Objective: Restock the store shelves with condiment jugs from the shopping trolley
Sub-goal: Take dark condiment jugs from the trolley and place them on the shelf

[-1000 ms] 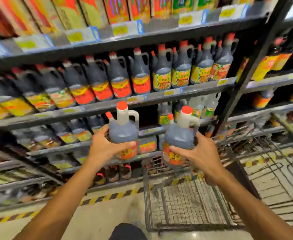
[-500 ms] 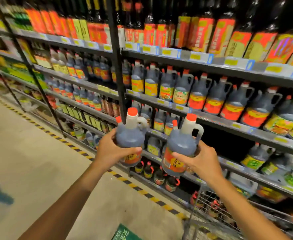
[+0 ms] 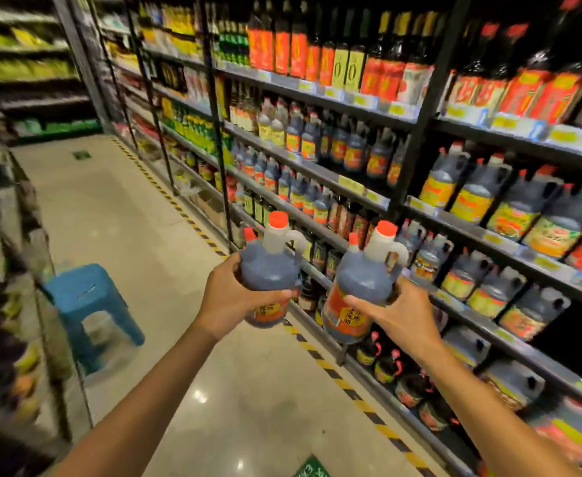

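I hold two dark condiment jugs with red caps and red-orange labels, both upright at chest height over the aisle floor. My left hand (image 3: 229,297) grips the left jug (image 3: 268,266) around its body. My right hand (image 3: 398,313) wraps the lower half of the right jug (image 3: 360,287). The store shelves (image 3: 351,182) run along the right, packed with rows of similar jugs and bottles. The shopping trolley is out of view.
A blue plastic stool (image 3: 88,301) stands on the tiled floor at left. Yellow-black hazard tape (image 3: 330,371) marks the floor along the shelf base. Another blurred shelf unit (image 3: 7,304) lines the left edge. A green floor sticker (image 3: 313,468) lies near my feet.
My view has swung left along the aisle; the trolley has dropped out of sight and the blue stool has come into view. Both hands keep hold of their jugs.
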Demonstrator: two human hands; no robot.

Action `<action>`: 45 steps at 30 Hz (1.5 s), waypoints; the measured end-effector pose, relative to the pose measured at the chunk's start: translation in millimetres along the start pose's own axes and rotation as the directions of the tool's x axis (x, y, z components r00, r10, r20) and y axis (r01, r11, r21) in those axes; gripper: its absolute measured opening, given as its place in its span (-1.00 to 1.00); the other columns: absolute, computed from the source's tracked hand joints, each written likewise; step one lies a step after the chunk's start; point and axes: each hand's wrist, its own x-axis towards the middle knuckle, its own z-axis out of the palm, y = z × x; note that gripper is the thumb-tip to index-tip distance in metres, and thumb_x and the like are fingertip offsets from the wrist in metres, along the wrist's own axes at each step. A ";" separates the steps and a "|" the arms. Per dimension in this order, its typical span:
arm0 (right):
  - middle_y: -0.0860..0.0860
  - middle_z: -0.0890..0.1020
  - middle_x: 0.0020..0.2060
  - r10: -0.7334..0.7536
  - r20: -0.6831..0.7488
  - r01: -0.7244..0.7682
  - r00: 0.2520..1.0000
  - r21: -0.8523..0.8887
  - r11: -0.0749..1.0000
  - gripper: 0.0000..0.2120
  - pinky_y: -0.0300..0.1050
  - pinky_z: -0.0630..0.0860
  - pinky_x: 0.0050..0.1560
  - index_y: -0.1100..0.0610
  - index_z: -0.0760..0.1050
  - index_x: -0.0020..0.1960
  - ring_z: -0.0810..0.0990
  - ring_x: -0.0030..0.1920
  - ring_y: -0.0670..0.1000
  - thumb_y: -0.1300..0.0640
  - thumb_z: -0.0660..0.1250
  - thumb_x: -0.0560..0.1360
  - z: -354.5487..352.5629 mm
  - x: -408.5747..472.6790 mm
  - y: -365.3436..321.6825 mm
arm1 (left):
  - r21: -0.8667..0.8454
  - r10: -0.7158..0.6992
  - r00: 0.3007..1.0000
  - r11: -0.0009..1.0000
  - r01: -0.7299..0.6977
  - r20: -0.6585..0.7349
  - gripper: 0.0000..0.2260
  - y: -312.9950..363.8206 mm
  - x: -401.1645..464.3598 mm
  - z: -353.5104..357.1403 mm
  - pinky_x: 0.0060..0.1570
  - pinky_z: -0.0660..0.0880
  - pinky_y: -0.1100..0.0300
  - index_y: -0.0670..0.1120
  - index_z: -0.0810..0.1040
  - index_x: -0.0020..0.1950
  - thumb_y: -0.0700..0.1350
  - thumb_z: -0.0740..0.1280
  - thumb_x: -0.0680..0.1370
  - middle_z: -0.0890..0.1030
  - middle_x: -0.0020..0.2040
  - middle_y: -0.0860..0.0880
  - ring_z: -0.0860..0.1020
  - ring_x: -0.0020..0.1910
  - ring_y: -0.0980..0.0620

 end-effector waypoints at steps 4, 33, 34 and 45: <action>-0.12 0.68 0.12 0.009 0.039 -0.010 0.999 0.018 1.000 -0.23 -0.23 0.60 -0.02 0.06 0.54 0.29 0.65 0.02 -0.16 -0.30 0.55 0.19 37.1 27.4 -12.3 | -0.018 -0.041 0.999 0.999 0.041 -0.026 -0.17 -13.2 16.0 -37.1 0.16 0.61 -0.06 0.03 0.58 0.25 0.16 0.70 0.01 0.68 0.15 0.10 0.64 0.15 0.08; -0.27 0.68 -0.05 0.133 -0.036 -0.132 0.991 0.009 0.991 -0.28 -0.09 0.66 -0.03 -0.06 0.59 0.10 0.67 -0.02 -0.23 -0.43 0.55 0.08 179.1 370.7 37.1 | -0.012 -0.123 0.983 0.992 0.126 0.139 -0.47 -97.3 417.8 -37.2 -0.20 0.59 0.34 0.06 0.61 0.14 -0.16 0.67 0.23 0.70 0.06 0.10 0.68 -0.04 0.21; -0.26 0.68 -0.05 0.138 -0.057 -0.139 0.989 -0.009 0.990 -0.23 -0.10 0.66 -0.04 -0.04 0.59 0.11 0.66 -0.02 -0.23 -0.49 0.52 0.06 180.0 380.4 39.5 | -0.026 -0.123 0.979 0.991 0.129 0.166 -0.47 -101.1 433.6 -33.2 -0.20 0.59 0.34 0.05 0.61 0.14 -0.17 0.67 0.23 0.70 0.05 0.10 0.68 -0.05 0.21; -0.38 0.57 -0.04 0.284 -0.350 -0.331 0.893 -0.083 0.940 -0.24 -0.51 0.47 -0.15 -0.10 0.50 0.24 0.57 -0.06 -0.32 -0.36 0.54 0.12 208.8 472.8 66.5 | -0.034 -0.075 0.847 0.993 0.109 0.527 -0.35 -137.9 621.0 20.3 0.07 0.61 0.08 0.18 0.57 0.18 0.04 0.71 0.15 0.68 0.11 0.15 0.66 0.09 0.09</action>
